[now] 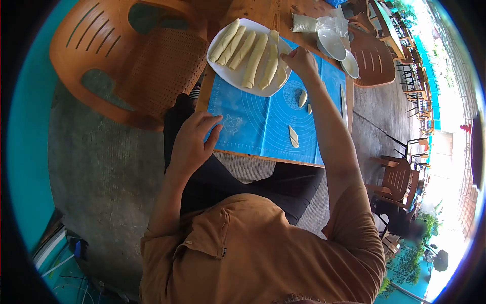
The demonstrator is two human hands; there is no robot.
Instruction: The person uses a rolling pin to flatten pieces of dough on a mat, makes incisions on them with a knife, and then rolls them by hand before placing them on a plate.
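On the white plate [225, 77], several pale dough rolls [255, 60] lie side by side. My right hand [301, 62] is over the plate's right side, its fingers pinched at the rightmost dough roll [281, 76] and partly covering it. Near the mat's left edge is my left hand [195, 139], holding nothing, thumb and fingers apart. A small diamond-shaped dough piece [293, 137] lies on the blue mat [248, 129]. Two smaller dough scraps [302, 98] sit close to my right forearm.
A long thin blade-like tool [343, 104] lies along the mat's right edge. Beyond it stand white bowls [331, 44] and a clear bag of white powder [306, 23]. A brown plastic chair [142, 66] is at the left of the wooden table [263, 12]; other chairs stand at right.
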